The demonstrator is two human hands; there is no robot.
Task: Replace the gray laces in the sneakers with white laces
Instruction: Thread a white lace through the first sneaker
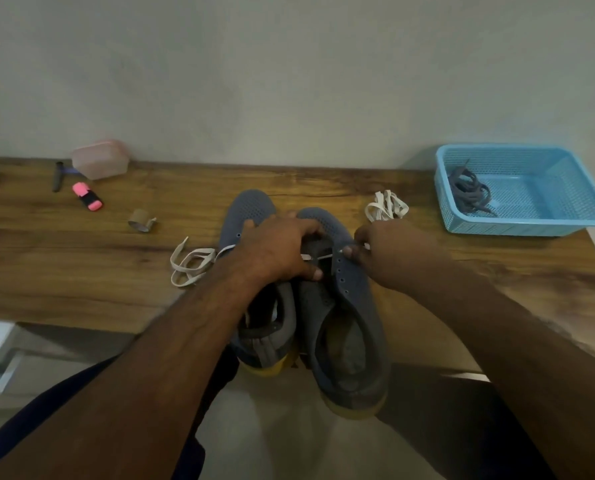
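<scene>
Two grey-blue sneakers with yellow soles stand side by side at the table's near edge, the left sneaker [251, 209] and the right sneaker [349, 306]. My left hand [282, 249] grips the right sneaker at its tongue and left eyelet row. My right hand [389, 251] pinches a white lace [323, 257] at the right eyelet row; the lace runs across the tongue. One loose white lace [190, 263] lies left of the sneakers, trailing toward the left shoe. A bundled white lace [386, 206] lies behind my right hand. Grey laces [469, 192] lie in the blue basket [517, 226].
A pink lidded box [100, 159], a dark pen [58, 176], a pink highlighter [87, 196] and a small cardboard tape core [142, 220] sit at the table's left back. The wall rises right behind the table. The table's right edge falls just past the basket.
</scene>
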